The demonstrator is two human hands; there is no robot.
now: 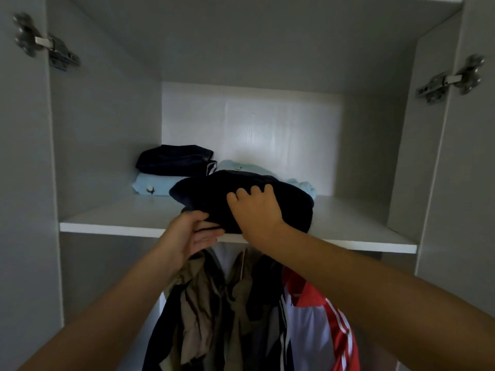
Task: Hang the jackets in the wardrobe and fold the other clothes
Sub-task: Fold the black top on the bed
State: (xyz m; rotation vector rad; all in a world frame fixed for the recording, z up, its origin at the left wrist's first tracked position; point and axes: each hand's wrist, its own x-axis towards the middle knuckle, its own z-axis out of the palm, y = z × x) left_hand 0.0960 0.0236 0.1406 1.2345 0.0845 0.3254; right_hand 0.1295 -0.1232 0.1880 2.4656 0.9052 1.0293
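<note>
both arms reach up from the bottom. left hand (193, 231) grips the front edge of a dark cloth (209, 188), folded, thumb on top & fingers under. right hand (255, 210) sits on top w/ fingers curled into it. cloth is at the front of the shelf (107, 225), near the middle. behind it, a navy top (174, 159) lies on a blue top (150, 184). blue shirt (235, 164) is next to them. under the shelf hang a tan jacket (203, 303) & a red jacket (316, 330).
</note>
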